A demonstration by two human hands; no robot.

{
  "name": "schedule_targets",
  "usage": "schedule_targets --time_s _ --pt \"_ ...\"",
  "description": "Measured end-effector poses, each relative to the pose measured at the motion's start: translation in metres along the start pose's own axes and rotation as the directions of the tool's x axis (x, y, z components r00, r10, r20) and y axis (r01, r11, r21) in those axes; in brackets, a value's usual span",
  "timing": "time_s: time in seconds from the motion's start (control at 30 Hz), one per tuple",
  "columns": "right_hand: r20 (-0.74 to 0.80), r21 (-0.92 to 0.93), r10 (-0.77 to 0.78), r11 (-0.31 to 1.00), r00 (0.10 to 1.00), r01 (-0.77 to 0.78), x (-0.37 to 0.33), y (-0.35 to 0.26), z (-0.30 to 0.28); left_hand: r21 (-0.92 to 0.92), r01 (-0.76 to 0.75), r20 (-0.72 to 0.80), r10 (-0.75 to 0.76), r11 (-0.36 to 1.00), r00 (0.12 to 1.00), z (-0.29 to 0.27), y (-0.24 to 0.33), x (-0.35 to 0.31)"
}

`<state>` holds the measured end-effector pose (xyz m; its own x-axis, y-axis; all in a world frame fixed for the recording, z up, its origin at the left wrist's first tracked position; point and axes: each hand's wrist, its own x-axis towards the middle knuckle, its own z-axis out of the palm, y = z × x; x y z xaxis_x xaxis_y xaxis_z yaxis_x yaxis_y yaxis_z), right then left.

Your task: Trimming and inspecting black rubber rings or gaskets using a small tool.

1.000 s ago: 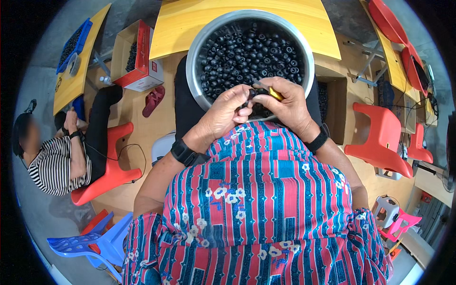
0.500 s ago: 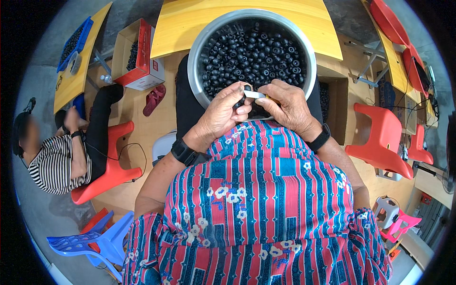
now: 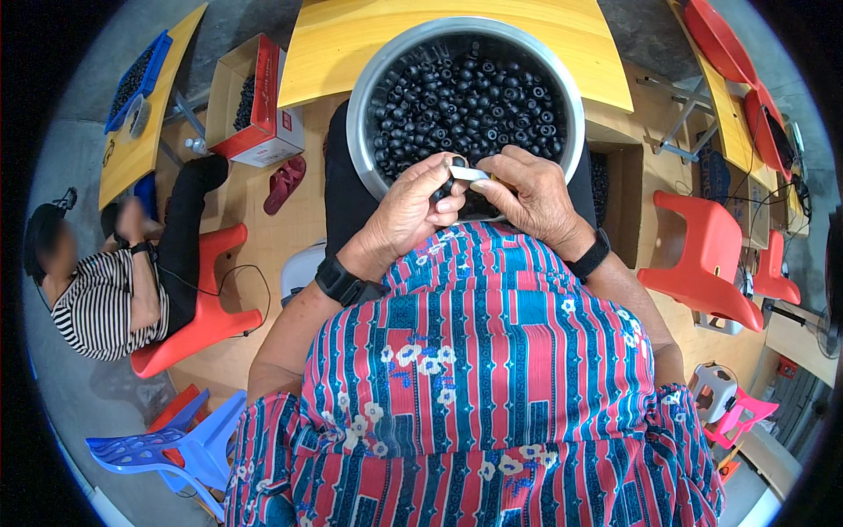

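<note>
A wide metal basin [image 3: 574, 105] sits over my lap, filled with small, round, hollow black pieces [image 3: 465, 101]. At its near rim my left hand [image 3: 408, 198] pinches one dark piece [image 3: 442, 190] between thumb and fingers; the fingers cover much of it. My right hand [image 3: 534, 193] is closed around a small knife [image 3: 470, 174] with a pale, flat blade and a bit of yellow handle showing. The blade lies across to the left hand and meets the piece beside the thumb. Whether the edge cuts in is too small to tell.
Behind the basin is a yellow table [image 3: 325, 53]. Cardboard boxes stand left [image 3: 285, 132] and right [image 3: 619, 211]. Red stools [image 3: 702, 250] flank me, and a blue chair [image 3: 189, 443] is lower left. At far left a person in a striped top [image 3: 110, 303] sits near another table.
My hands, the knife and the black piece stay almost exactly in place. At far left, the seated person's hands and head have shifted slightly.
</note>
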<state>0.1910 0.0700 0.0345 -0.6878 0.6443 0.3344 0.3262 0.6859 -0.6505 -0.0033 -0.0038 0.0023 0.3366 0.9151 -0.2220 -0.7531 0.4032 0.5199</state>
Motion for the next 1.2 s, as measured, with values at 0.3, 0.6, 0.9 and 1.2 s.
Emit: schedule_targets --time_s 0.3,0.6,0.9,1.2 --pt "-0.020 -0.041 0.006 0.999 1.000 -0.007 -0.001 0.001 0.002 -0.005 0.020 -0.022 -0.021 1.000 1.000 -0.001 0.000 0.000" --pt "-0.046 0.034 0.270 0.963 0.962 -0.269 0.002 0.017 0.004 -0.028 0.062 0.047 -0.061 0.998 0.997 -0.001 -0.001 -0.001" --pt "-0.058 0.281 0.157 0.950 0.986 -0.135 0.001 0.010 0.003 -0.031 0.058 -0.049 -0.060 0.998 0.997 -0.002 0.000 0.002" --pt "0.014 0.070 0.001 0.998 1.000 -0.002 0.000 -0.002 0.004 -0.120 0.033 -0.091 -0.044 0.992 0.995 -0.008 -0.006 0.003"
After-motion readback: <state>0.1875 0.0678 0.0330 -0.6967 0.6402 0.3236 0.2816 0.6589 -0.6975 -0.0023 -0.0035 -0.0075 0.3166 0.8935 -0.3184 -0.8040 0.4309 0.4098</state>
